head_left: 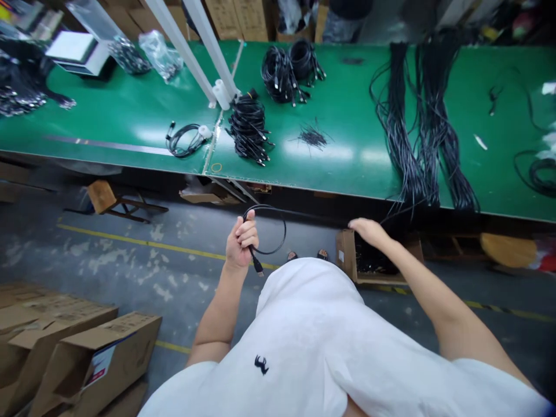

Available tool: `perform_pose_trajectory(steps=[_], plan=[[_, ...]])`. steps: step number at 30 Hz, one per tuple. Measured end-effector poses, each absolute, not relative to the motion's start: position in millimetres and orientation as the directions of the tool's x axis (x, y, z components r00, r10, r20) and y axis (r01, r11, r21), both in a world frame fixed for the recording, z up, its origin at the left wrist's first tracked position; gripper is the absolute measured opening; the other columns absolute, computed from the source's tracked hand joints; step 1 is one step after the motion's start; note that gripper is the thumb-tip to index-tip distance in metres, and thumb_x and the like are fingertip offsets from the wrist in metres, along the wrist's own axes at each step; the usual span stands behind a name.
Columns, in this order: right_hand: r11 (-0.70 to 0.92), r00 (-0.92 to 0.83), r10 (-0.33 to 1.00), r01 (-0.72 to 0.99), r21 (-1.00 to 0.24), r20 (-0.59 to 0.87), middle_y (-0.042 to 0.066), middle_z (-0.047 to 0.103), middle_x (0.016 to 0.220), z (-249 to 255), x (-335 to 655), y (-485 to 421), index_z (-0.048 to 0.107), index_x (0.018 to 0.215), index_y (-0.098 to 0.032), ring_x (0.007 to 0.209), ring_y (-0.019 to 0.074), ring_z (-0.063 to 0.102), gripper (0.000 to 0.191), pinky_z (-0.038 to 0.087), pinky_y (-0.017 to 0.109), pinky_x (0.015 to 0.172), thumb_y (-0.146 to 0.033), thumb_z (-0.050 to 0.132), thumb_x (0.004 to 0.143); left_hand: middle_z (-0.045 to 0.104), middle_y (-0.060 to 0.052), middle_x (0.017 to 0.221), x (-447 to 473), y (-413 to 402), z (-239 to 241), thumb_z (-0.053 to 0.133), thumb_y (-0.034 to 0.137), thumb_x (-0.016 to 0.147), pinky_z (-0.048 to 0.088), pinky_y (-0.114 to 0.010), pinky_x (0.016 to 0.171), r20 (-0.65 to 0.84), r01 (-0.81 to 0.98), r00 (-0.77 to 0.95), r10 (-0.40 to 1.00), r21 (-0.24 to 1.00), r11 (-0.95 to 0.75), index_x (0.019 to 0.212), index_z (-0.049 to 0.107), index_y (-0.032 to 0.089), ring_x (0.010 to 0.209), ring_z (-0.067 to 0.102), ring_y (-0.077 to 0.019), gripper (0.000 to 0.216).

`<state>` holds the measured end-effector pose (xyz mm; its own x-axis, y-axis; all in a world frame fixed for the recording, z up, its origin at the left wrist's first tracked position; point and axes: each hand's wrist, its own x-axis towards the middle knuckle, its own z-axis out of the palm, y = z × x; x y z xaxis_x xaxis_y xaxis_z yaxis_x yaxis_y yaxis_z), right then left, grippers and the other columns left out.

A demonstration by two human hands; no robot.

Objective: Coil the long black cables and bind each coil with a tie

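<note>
My left hand (244, 240) is closed around a black USB cable (285, 229), just in front of the green table's near edge. One loop of the cable stands out from the fist, and its plug hangs below the fingers. From that loop the cable runs right to my right hand (369, 230), whose fingers are pinched on it above an open cardboard box (346, 255). Past this hand a thin black line leads toward the long cable bundle (434, 139) draped over the table. Coiled cables (249, 127) lie on the table ahead of my left hand.
The green table (339, 168) also holds a pile of short black ties (313, 136), more coils (278, 75), a single coiled cable (185, 140) and white posts (212, 46). Cardboard boxes (108, 359) stand on the floor at left. Stools (102, 196) (506, 250) stand under the table's edge.
</note>
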<state>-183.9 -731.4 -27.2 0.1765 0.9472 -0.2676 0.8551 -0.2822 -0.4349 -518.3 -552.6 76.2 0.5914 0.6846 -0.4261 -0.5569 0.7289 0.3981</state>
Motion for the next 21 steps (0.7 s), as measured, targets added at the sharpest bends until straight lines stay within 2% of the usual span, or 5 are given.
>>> perform_pose_trajectory(steps=[4, 6, 10, 14, 21], plan=[[0.242, -0.408, 0.851, 0.864, -0.442, -0.331, 0.007, 0.073, 0.085, 6, -266, -754, 0.070, 0.088, -0.019, 0.079, 0.0188, 0.067, 0.027, 0.047, 0.026, 0.069, -0.025, 0.045, 0.094, 0.038, 0.006, 0.057, -504, -552, 78, 0.030, 0.020, 0.103, 0.022, -0.006, 0.031, -0.486, -0.465, 0.649, 0.586, 0.357, 0.810, 0.110, 0.061, 0.013, 0.037, 0.030, -0.0006, 0.032], [0.320, -0.465, 0.846, 0.834, -0.449, -0.261, 0.007, 0.072, 0.085, 30, -286, -746, 0.070, 0.092, -0.019, 0.077, 0.0177, 0.067, 0.029, 0.044, 0.024, 0.066, -0.031, 0.044, 0.096, 0.036, 0.007, 0.056, -497, -556, 77, 0.032, 0.019, 0.102, 0.020, -0.008, 0.030, -0.524, -0.347, 0.694, 0.493, 0.356, 0.868, 0.106, 0.062, 0.009, 0.035, 0.027, -0.0004, 0.032], [-0.014, -0.034, 0.988, 0.951, -0.310, -0.149, 0.007, 0.073, 0.102, 50, -225, -727, 0.071, 0.101, -0.021, 0.092, 0.0199, 0.067, 0.029, 0.045, 0.025, 0.070, -0.026, 0.044, 0.094, 0.038, 0.007, 0.056, -512, -552, 81, 0.033, 0.024, 0.103, 0.024, -0.007, 0.031, -0.468, -0.431, 0.664, 0.583, 0.397, 0.810, 0.110, 0.060, 0.008, 0.036, 0.032, -0.0001, 0.032], [-0.432, 0.432, 0.900, 0.870, -0.236, -0.056, 0.004, 0.073, 0.108, 44, -123, -740, 0.073, 0.102, -0.024, 0.096, 0.0227, 0.067, 0.032, 0.046, 0.029, 0.072, -0.034, 0.044, 0.094, 0.040, 0.006, 0.055, -541, -548, 86, 0.031, 0.023, 0.103, 0.024, -0.006, 0.031, -0.442, -0.477, 0.652, 0.615, 0.391, 0.787, 0.108, 0.060, 0.005, 0.035, 0.034, 0.0005, 0.034], [-0.544, 0.553, 0.833, 0.813, -0.207, -0.014, 0.009, 0.072, 0.110, 60, -78, -748, 0.072, 0.110, -0.021, 0.095, 0.0231, 0.065, 0.039, 0.039, 0.030, 0.068, -0.040, 0.041, 0.096, 0.035, 0.007, 0.053, -547, -565, 94, 0.031, 0.017, 0.101, 0.019, -0.006, 0.027, -0.478, -0.372, 0.689, 0.544, 0.411, 0.832, 0.107, 0.063, 0.005, 0.031, 0.028, 0.0002, 0.034]])
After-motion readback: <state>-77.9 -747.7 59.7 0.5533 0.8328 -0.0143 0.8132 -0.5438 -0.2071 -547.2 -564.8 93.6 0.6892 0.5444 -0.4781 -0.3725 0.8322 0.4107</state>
